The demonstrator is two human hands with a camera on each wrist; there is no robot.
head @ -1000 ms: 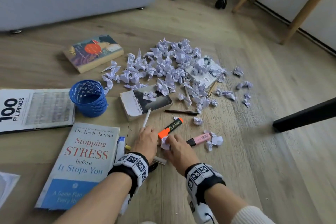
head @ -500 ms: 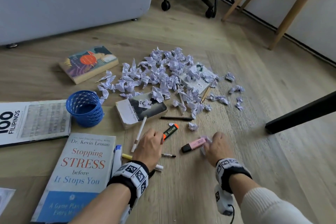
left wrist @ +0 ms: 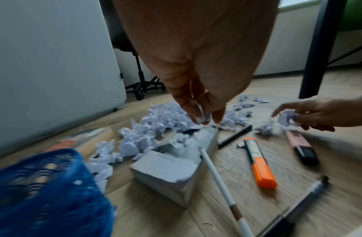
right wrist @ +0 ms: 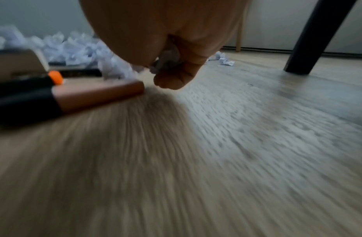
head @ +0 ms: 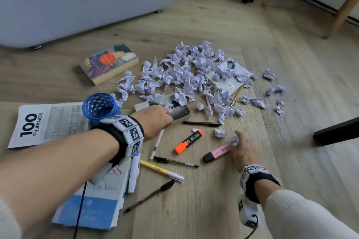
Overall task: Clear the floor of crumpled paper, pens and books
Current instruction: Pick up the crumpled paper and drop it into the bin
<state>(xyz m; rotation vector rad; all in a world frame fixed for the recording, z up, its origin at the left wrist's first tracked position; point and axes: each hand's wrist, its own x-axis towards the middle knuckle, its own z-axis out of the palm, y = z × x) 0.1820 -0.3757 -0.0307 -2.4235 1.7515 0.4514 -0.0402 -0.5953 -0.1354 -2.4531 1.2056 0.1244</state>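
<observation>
Left hand point(head: 155, 120) has swung up off the floor since a moment ago and now hangs over the grey paperback point(head: 172, 110), fingertips pinched on a small paper ball point(left wrist: 202, 116). Right hand point(head: 243, 151) has slid outward past the pink highlighter point(head: 217, 152) and closes its fingers round another crumpled scrap point(left wrist: 287, 117) — so each hand has one piece off the boards, a small dent in the job. The main heap of crumpled paper point(head: 186, 75) is untouched on the floor point(head: 272, 200), as are the orange highlighter point(head: 188, 141), the yellow pen point(head: 161, 170) and the colourful novel point(head: 108, 62).

Much is obscured — the left forearm covers most of the blue-and-white book point(head: 91, 205), the blue mesh cup point(head: 99, 106) sits half behind the wrist, and a white book point(head: 231, 77) lies partly buried under scraps. The right wrist view is badly smeared, so the scrap there shows only as a pale lump between the fingers.
</observation>
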